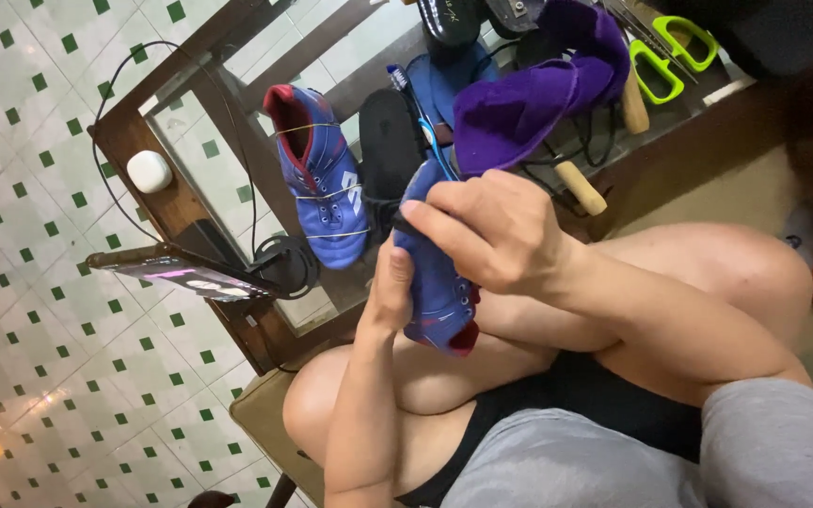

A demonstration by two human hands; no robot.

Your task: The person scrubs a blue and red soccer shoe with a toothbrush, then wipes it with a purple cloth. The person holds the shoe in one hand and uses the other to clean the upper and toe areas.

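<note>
A seated person works on a blue football boot (437,282) held over bare knees, beside a low glass-topped table (134,132) on a green-and-white tiled floor. The left hand (390,287) cups the boot from beneath, its fingers closed around the side of the upper. The right hand (491,235) is clenched over the boot's top edge, pinching what looks like a small dark tool (406,226) against it; what the tool is cannot be made out.

The matching boot (322,179), bound round with thin bands, lies on the table just beside a black insole (390,150). A purple cloth (529,94) is heaped behind the hands, near a toothbrush (416,108), wooden-handled tools (581,186) and green-handled scissors (670,52). A phone (181,273) sits propped at the table's edge, a white earbud case (150,171) near the corner.

The work appears to be at the stage of pressing or prising along the boot's upper edge. The next move would seem to call for a steady grip from below while the right hand works with controlled force, so the tool does not slip toward the left thumb.
</note>
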